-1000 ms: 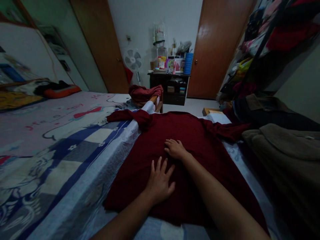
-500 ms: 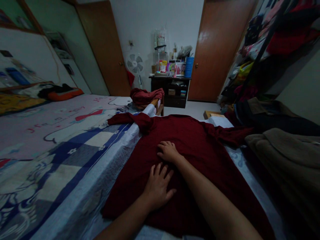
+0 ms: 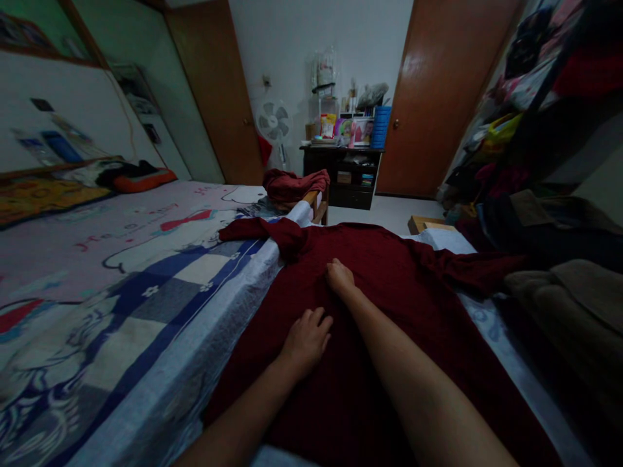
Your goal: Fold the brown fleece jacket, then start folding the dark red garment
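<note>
A dark red long-sleeved garment (image 3: pixel 370 259) lies spread on a surface with a pale blue cover (image 3: pixel 233 298). One sleeve reaches left over the bed's edge, the other stretches right towards a pile of clothes. My left hand (image 3: pixel 307 340) rests on the garment's left middle, fingers slightly bent and a little apart. Farther up, near the centre, my right hand (image 3: pixel 339 277) touches the cloth with its fingers curled under and drawn together. Whether any fabric is pinched in those fingers is hidden.
On the left is a bed with a patterned blanket (image 3: pixel 146 292). Folded brown and dark clothes (image 3: pixel 574 292) lie at the right. Beyond the garment are a reddish cloth (image 3: pixel 292 188) on a wooden rail, a white fan (image 3: pixel 274 121) and a dark cabinet (image 3: pixel 341 178).
My right hand's spread fingers have curled in, and it has shifted slightly up the garment. The fingers of my left hand are bent more and closer together. The view has turned slightly left.
</note>
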`<action>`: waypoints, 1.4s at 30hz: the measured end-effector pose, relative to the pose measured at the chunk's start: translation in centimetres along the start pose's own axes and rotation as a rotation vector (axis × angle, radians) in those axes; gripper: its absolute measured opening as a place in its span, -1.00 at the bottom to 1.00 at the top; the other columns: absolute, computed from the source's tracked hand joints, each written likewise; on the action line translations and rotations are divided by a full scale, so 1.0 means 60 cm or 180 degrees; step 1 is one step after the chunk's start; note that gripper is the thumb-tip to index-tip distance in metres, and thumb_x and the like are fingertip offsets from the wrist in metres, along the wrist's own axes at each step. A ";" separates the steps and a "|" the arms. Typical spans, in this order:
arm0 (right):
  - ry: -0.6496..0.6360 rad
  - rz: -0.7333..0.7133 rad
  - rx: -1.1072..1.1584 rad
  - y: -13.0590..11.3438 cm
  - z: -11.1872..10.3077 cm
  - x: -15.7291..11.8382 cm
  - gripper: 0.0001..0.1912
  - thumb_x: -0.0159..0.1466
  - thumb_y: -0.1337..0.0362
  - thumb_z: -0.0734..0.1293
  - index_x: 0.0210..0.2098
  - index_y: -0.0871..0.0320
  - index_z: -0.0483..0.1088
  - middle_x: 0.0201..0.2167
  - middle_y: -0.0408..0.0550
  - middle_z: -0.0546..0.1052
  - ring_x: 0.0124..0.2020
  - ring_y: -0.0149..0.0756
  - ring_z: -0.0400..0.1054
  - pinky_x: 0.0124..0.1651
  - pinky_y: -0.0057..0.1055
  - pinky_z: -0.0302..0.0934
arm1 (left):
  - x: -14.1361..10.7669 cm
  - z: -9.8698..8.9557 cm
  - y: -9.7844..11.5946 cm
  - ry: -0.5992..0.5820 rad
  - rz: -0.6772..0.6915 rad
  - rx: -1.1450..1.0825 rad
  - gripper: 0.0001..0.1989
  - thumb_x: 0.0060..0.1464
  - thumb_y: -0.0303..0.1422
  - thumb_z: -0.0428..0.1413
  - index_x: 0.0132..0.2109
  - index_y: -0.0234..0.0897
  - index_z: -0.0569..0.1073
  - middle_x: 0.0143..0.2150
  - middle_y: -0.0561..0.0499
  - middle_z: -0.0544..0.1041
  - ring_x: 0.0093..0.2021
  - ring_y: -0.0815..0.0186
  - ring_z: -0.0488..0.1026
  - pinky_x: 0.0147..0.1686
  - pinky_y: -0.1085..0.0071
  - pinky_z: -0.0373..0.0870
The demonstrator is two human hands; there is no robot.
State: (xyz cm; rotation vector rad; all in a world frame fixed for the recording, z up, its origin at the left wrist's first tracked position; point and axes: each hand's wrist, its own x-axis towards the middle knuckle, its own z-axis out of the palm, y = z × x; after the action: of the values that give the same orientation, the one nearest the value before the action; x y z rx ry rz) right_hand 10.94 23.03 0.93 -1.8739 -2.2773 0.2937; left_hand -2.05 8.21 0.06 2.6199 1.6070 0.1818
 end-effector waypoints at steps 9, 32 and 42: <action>0.0161 -0.0093 0.0182 0.008 -0.004 0.001 -0.69 0.35 0.33 0.13 0.00 0.11 0.40 -0.06 0.01 0.46 -0.06 -0.28 0.37 -0.01 -0.43 0.17 | -0.017 0.028 -0.008 0.0472 -0.0409 0.0187 -0.45 0.18 -0.12 0.03 0.30 -0.01 0.22 0.36 -0.11 0.19 0.35 -0.20 -0.01 0.23 -0.29 -0.14; 0.0049 0.0704 -0.0307 0.214 -0.065 -0.077 -0.69 0.32 0.41 0.13 -0.10 0.19 0.47 -0.11 0.12 0.50 -0.11 -0.23 0.40 -0.10 -0.42 0.16 | 0.068 0.035 0.123 -0.0041 0.0941 -0.0661 -0.40 0.20 0.01 -0.05 0.30 -0.08 0.20 0.41 -0.04 0.10 0.42 0.07 -0.11 0.33 -0.13 -0.15; 0.0173 0.0617 -0.0248 0.254 -0.068 -0.080 -0.76 0.31 0.33 0.20 -0.09 0.15 0.43 -0.07 0.01 0.46 -0.02 -0.30 0.33 0.03 -0.48 0.10 | 0.064 0.046 0.114 0.0014 0.0982 -0.0583 -0.38 0.20 0.03 -0.06 0.34 -0.01 0.14 0.44 0.01 0.03 0.43 0.03 -0.20 0.33 -0.14 -0.20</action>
State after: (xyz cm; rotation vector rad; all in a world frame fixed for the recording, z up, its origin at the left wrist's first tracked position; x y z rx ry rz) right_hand 27.31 21.32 0.79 -2.1188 -2.1043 0.1795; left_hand 6.08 8.53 -1.61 2.7047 1.1173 0.3322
